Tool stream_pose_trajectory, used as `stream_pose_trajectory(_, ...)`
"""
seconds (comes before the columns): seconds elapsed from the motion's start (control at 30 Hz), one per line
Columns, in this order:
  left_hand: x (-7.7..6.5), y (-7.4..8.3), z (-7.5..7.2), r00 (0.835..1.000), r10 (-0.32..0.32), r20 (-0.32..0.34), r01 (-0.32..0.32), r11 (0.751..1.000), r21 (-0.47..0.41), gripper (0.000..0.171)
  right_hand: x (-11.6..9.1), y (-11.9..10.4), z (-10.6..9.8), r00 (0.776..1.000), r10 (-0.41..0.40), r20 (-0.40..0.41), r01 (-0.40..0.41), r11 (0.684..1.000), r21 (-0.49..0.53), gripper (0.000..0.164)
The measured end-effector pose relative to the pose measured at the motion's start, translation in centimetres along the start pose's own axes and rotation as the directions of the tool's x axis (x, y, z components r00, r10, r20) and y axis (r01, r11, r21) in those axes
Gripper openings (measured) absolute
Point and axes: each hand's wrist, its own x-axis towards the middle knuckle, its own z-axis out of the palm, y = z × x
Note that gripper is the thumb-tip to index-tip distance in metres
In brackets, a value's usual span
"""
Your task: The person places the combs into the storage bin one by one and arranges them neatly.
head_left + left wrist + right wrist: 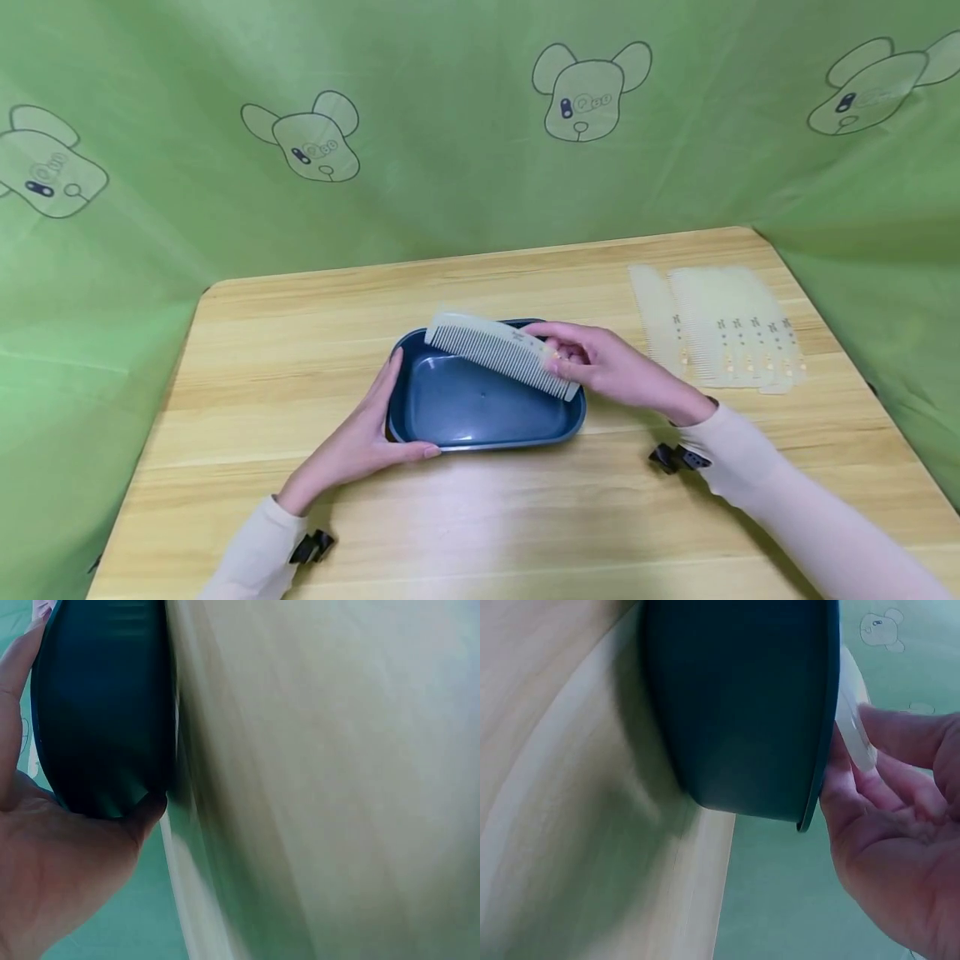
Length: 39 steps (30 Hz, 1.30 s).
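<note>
A dark blue plastic basin [480, 417] sits in the middle of the wooden table. My left hand [362, 437] grips its left end, the thumb along the front side and the fingers at the back; the left wrist view shows the palm side of that hand [67, 862] against the basin's wall [105, 697]. Between thumb and fingers, my right hand [600, 362] pinches the right part of a pale, translucent comb [480, 340]. The comb slants over the basin's back rim, teeth toward the basin. In the right wrist view, the comb [853, 720] appears edge-on beside the rim.
Several similar pale combs [720, 325] lie overlapping in a row on the table's right side. The wooden tabletop [300, 333] ends before a green cloth backdrop [450, 125] printed with cartoon heads.
</note>
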Motion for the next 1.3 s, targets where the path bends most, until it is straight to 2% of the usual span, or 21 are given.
stream_pose_trajectory(0.33, 0.0, 0.0, 0.1, 1.0, -0.001, -0.002, 0.001, 1.0, 0.005, 0.14, 1.2, -0.6, 1.0, 0.986, -0.017, 0.163, 0.043, 0.987, -0.157, 0.043)
stream_pose_trajectory(0.67, -0.1, 0.0, 0.1, 1.0, -0.023, -0.006, 0.023, 1.0, -0.001, 0.14, 2.0, -1.4, 1.7, 0.958, 0.075, 0.276, -0.012, 0.975, -0.223, 0.038)
stream_pose_trajectory(0.9, 0.0, 0.1, 0.1, 1.0, -0.025, 0.003, 0.025, 1.0, -0.009, 0.14, 2.3, -1.8, 2.4, 0.953, 0.049, 0.298, 0.062, 0.933, -0.353, 0.031)
stream_pose_trajectory(1.1, 0.0, 0.0, 0.2, 1.0, -0.026, 0.0, 0.026, 1.0, -0.014, 0.14, 2.4, -1.9, 3.1, 0.957, 0.055, 0.284, 0.076, 0.9, -0.43, 0.023)
stream_pose_trajectory(1.3, -0.1, 0.0, 0.2, 1.0, -0.027, -0.004, 0.027, 0.999, -0.019, 0.14, 2.4, -1.6, 4.0, 0.966, 0.049, 0.253, 0.091, 0.853, -0.515, 0.026)
